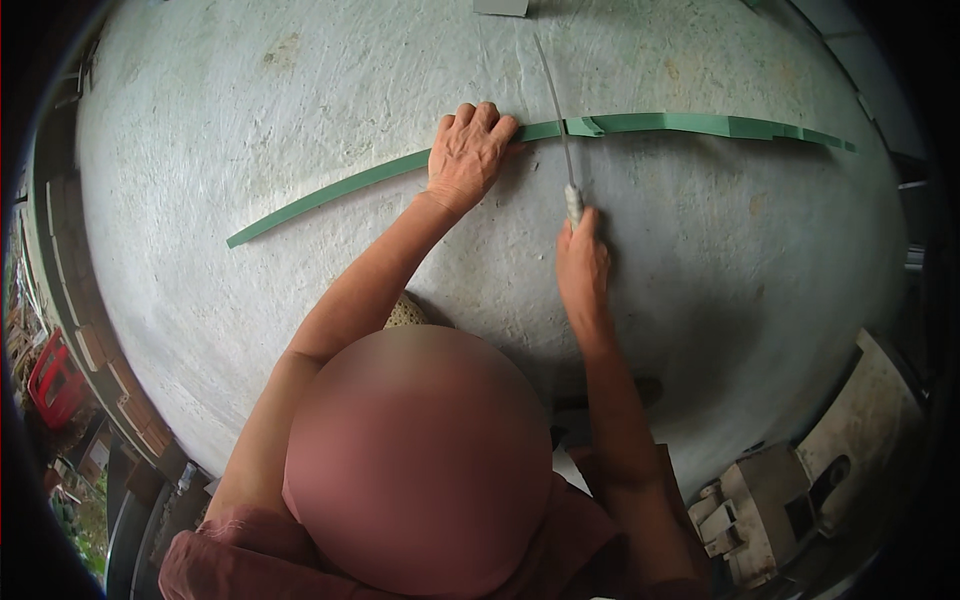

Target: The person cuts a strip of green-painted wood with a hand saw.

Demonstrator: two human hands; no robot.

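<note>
A long, narrow green strip lies across the pale floor, appearing bowed in this wide view. My left hand is closed over it left of its middle, fingers curled across the far edge and thumb side toward the right. My right hand grips the pale, wrapped handle of a tool with a long thin blade. The blade points away from me and crosses the strip just right of my left hand. Beside the crossing, a small green flap sticks out from the strip. Whether the blade has cut in cannot be made out.
Rough grey-white concrete floor surrounds the strip. A grey rectangular piece lies at the far edge. At the lower right stands a worn, pale machine-like object. Bricks and a red plastic item sit along the left.
</note>
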